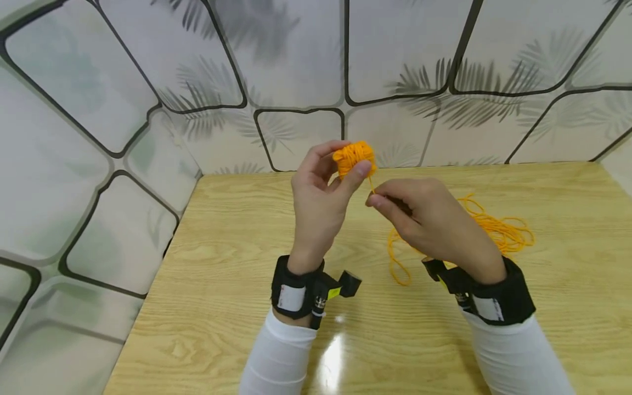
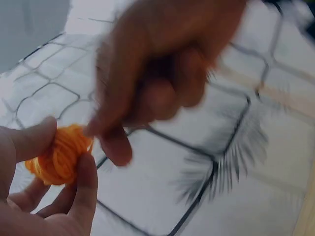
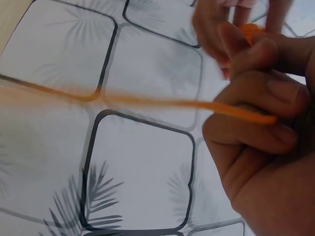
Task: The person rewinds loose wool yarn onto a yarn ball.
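An orange ball of yarn [image 1: 354,157] is gripped between the thumb and fingers of my left hand [image 1: 321,203], raised above the table. Close at its right, my right hand [image 1: 424,216] pinches the yarn strand [image 1: 372,185] that runs from the ball. In the right wrist view the strand [image 3: 197,104] trails out from between the curled fingers of the right hand [image 3: 266,132]. The left wrist view shows the wound ball [image 2: 61,155] held at the fingertips, the blurred right hand [image 2: 152,73] right beside it.
A loose heap of orange yarn [image 1: 503,233] lies on the wooden table [image 1: 207,307] behind the right forearm, with a stray loop [image 1: 399,269] nearer the middle. A patterned wall covering [image 1: 296,137] rises along the table's back and left edges. Both wrists wear black camera straps.
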Demonstrator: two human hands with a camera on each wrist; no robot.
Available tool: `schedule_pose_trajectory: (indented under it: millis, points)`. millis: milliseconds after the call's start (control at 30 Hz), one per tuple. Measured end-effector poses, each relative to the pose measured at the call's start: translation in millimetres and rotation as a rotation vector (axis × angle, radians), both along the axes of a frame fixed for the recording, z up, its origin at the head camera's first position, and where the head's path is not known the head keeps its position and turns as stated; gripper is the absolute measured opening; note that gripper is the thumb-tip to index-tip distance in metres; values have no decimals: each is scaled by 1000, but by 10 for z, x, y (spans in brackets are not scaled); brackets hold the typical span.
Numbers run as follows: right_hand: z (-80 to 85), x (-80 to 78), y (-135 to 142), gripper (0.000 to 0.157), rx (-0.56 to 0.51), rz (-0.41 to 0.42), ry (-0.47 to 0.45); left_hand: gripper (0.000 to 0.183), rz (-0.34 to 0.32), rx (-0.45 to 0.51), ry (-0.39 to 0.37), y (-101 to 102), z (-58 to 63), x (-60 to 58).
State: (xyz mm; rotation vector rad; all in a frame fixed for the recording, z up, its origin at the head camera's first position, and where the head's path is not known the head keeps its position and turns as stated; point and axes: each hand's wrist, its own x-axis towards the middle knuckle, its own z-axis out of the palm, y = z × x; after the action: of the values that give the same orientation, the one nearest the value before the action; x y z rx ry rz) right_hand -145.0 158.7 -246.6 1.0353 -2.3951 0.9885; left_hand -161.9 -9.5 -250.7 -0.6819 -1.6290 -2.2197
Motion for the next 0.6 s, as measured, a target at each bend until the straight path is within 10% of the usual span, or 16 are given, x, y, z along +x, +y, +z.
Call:
schedule_pose_trajectory:
  millis: [100, 233, 600]
  points:
    - [41, 73, 22, 7, 27, 17, -11, 34, 112, -145, 46, 16, -45, -41]
    - [132, 131, 71, 11, -30, 24, 32, 31, 102, -302, 40, 16, -9, -8]
    - [333, 163, 88, 7, -163, -23, 112, 35, -484, -179, -234, 22, -21, -4]
